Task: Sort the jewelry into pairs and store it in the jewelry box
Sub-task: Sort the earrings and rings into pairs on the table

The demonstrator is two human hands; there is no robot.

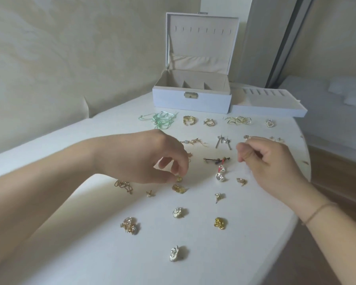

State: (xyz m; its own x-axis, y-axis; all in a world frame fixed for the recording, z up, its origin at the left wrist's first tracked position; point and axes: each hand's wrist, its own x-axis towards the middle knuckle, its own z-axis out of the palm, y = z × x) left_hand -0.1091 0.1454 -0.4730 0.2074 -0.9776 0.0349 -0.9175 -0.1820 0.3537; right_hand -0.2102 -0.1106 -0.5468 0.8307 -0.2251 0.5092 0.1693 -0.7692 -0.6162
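Observation:
Several earrings and rings lie spread over the white table (193, 268). My left hand (152, 161) pinches a small gold earring (178, 178) just above a matching gold piece (179, 189). My right hand (269, 161) hovers with curled fingers near a small stud (246, 137); I cannot see whether it holds anything. The white jewelry box (191, 99) stands open at the back, its compartments empty. Two white flower earrings (179, 212) (176, 253) lie apart near the front.
The box's removable tray (269, 108) sits right of the box. A green cord necklace (160, 120) lies in front of it, beside gold rings (189, 120). Sorted pairs line the far rows. The table's edge curves close on the right.

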